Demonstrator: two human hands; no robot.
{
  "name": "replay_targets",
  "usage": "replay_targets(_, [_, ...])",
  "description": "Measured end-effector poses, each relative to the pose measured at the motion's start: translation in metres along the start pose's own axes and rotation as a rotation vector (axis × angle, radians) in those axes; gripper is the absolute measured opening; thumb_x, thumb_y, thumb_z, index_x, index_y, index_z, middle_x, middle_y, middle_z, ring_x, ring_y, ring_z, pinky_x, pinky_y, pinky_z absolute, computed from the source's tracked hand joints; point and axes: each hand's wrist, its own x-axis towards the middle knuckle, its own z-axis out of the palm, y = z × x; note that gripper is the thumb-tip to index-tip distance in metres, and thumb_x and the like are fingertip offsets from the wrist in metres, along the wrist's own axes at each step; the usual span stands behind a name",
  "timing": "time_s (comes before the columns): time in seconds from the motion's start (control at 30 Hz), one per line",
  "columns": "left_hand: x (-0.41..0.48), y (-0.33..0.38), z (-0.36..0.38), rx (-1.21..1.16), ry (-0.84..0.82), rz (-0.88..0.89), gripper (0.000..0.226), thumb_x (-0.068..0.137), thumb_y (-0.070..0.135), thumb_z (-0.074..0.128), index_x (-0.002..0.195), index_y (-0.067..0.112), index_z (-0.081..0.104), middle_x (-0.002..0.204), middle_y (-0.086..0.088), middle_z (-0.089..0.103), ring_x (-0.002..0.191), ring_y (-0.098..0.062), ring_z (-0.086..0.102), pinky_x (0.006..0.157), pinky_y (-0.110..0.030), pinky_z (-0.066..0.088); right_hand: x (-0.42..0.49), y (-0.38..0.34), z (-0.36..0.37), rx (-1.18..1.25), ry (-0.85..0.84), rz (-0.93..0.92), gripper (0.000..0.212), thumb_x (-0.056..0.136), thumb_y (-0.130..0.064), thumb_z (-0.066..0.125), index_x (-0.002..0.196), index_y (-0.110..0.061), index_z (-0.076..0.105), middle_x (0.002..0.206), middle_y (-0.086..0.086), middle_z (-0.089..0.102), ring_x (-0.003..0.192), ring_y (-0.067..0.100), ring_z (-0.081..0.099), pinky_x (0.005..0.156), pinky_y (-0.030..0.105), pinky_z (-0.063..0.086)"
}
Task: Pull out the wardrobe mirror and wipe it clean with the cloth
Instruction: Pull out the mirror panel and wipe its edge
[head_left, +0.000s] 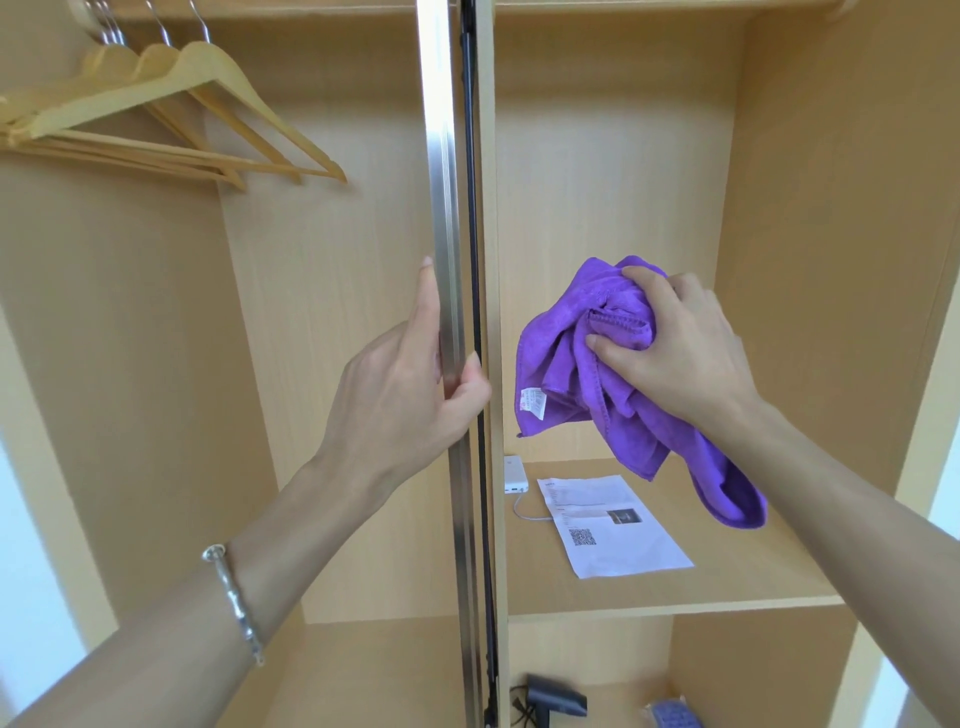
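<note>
Your left hand (415, 374) grips the mirror (447, 312) edge, seen edge-on against the divider (491, 312), while your right hand (680, 343) bunches the cloth (571, 364) right of the mirror; a hard pull risks pinched fingers or snagged cloth.

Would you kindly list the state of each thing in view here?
mirror frame: edge-on, gripped by left hand.
purple cloth: bunched, held in right hand, off the mirror.
hangers: hanging, bare.
paper sheet: flat on shelf.
power bank: cable plugged in.
</note>
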Motion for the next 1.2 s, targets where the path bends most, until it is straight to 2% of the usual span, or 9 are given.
replay_targets(0.17, [0.0, -0.003, -0.001, -0.005, 0.016, -0.045, 0.079, 0.082, 0.018, 0.063, 0.149, 0.005, 0.023, 0.058, 0.013, 0.033, 0.051, -0.006, 0.039, 0.053, -0.026, 0.034, -0.002, -0.009, -0.009, -0.001, 0.015, -0.012, 0.062, 0.08, -0.048, 0.063, 0.135, -0.029, 0.04, 0.12, 0.002, 0.047, 0.116, 0.025, 0.043, 0.078, 0.032, 0.035])
replay_targets(0.4, [-0.005, 0.008, -0.007, -0.035, 0.014, -0.094, 0.079, 0.083, 0.018, 0.062, 0.15, 0.01, 0.022, 0.058, 0.011, 0.036, 0.053, -0.007, 0.041, 0.058, -0.027, 0.033, -0.016, -0.02, -0.027, -0.029, 0.017, 0.004, 0.061, 0.08, -0.048, 0.063, 0.134, -0.032, 0.039, 0.119, 0.001, 0.046, 0.114, 0.024, 0.043, 0.075, 0.032, 0.033])
replay_targets(0.7, [-0.007, 0.011, -0.007, -0.001, 0.028, -0.016, 0.076, 0.084, 0.017, 0.063, 0.148, 0.002, 0.024, 0.059, 0.011, 0.033, 0.054, -0.016, 0.041, 0.056, -0.028, 0.034, -0.027, -0.015, -0.044, -0.06, 0.029, 0.038, 0.061, 0.079, -0.049, 0.062, 0.133, -0.033, 0.039, 0.119, 0.0, 0.045, 0.113, 0.025, 0.044, 0.075, 0.033, 0.035])
replay_targets(0.83, [-0.006, 0.017, 0.0, 0.073, 0.038, 0.09, 0.073, 0.087, 0.031, 0.052, 0.145, -0.004, 0.027, 0.067, 0.004, 0.038, 0.058, -0.021, 0.042, 0.056, -0.029, 0.032, -0.027, -0.014, -0.044, -0.053, 0.023, 0.048, 0.061, 0.08, -0.05, 0.062, 0.133, -0.033, 0.038, 0.119, 0.0, 0.045, 0.114, 0.024, 0.043, 0.075, 0.034, 0.035])
replay_targets(0.9, [-0.003, 0.02, 0.006, 0.192, 0.088, 0.136, 0.071, 0.089, 0.043, 0.043, 0.142, -0.004, 0.034, 0.077, -0.004, 0.044, 0.068, -0.026, 0.045, 0.06, -0.033, 0.033, -0.025, -0.011, -0.045, -0.053, 0.026, 0.049, 0.061, 0.08, -0.05, 0.061, 0.134, -0.033, 0.038, 0.119, 0.0, 0.045, 0.114, 0.024, 0.043, 0.075, 0.034, 0.036])
replay_targets(0.97, [-0.001, 0.023, 0.012, 0.3, 0.121, 0.159, 0.073, 0.094, 0.054, 0.031, 0.142, -0.001, 0.037, 0.105, -0.018, 0.056, 0.095, -0.032, 0.048, 0.077, -0.042, 0.037, -0.023, -0.006, -0.047, -0.048, 0.033, 0.053, 0.061, 0.079, -0.05, 0.061, 0.133, -0.033, 0.039, 0.118, 0.001, 0.045, 0.114, 0.025, 0.043, 0.077, 0.036, 0.039])
replay_targets(1.03, [0.003, 0.028, 0.02, 0.346, 0.095, 0.185, 0.078, 0.095, 0.059, 0.018, 0.144, 0.0, 0.033, 0.143, -0.023, 0.044, 0.131, -0.035, 0.035, 0.106, -0.049, 0.026, -0.021, -0.001, -0.049, -0.038, 0.043, 0.063, 0.061, 0.079, -0.05, 0.061, 0.133, -0.033, 0.039, 0.119, 0.001, 0.046, 0.114, 0.026, 0.043, 0.08, 0.039, 0.043])
replay_targets(1.07, [0.004, 0.031, 0.024, 0.368, 0.075, 0.192, 0.081, 0.095, 0.061, 0.015, 0.145, -0.001, 0.029, 0.152, -0.021, 0.033, 0.141, -0.034, 0.027, 0.113, -0.051, 0.017, -0.02, 0.002, -0.049, -0.037, 0.048, 0.069, 0.061, 0.079, -0.05, 0.061, 0.133, -0.033, 0.039, 0.119, 0.001, 0.046, 0.115, 0.025, 0.043, 0.081, 0.04, 0.044])
replay_targets(1.2, [0.012, 0.05, 0.045, 0.508, 0.017, 0.192, 0.095, 0.089, 0.071, 0.012, 0.145, -0.005, 0.019, 0.157, -0.019, 0.024, 0.146, -0.031, 0.022, 0.114, -0.054, 0.009, -0.021, 0.016, -0.049, -0.053, 0.041, 0.086, 0.062, 0.079, -0.05, 0.061, 0.134, -0.033, 0.038, 0.119, 0.002, 0.046, 0.115, 0.026, 0.043, 0.081, 0.04, 0.043])
